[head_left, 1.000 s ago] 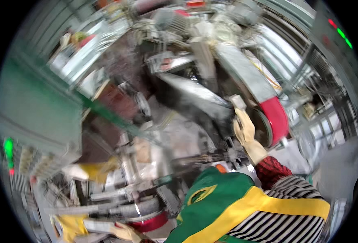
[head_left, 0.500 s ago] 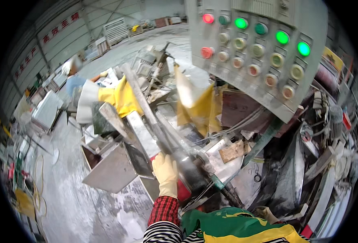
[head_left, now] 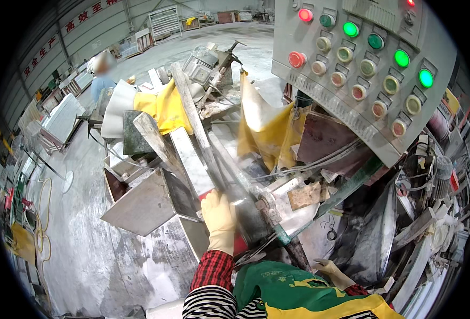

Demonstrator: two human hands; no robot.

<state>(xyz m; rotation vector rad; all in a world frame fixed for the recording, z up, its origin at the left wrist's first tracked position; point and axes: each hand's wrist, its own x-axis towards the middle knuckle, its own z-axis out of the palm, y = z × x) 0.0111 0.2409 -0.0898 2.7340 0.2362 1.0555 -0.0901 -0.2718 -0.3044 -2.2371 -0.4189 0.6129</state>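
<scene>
My left hand (head_left: 219, 218), in a cream rubber glove, is curled over a red part (head_left: 239, 244) beside a grey metal cylinder (head_left: 248, 215). Red shows on both sides of the hand; its full shape is hidden, and the fingertips are out of sight. Beyond the hand, a long white strip (head_left: 188, 154) lies alongside a worn wooden bar (head_left: 189, 117). My right hand (head_left: 331, 272), gloved the same way, comes out from behind my green and yellow apron (head_left: 288, 287). Its fingers stretch leftward, apart, with nothing seen in them.
A grey control panel (head_left: 352, 69) with lit buttons hangs at upper right. Yellow sheets (head_left: 165, 109) drape over the machine. An open metal box (head_left: 139, 204) juts out left of my hand. A green bar (head_left: 336, 199) crosses at right. Another person (head_left: 103, 80) stands far left.
The view has shifted, so the panel sits farther right. My right hand has come into sight from behind the apron. My left hand remains on the red part.
</scene>
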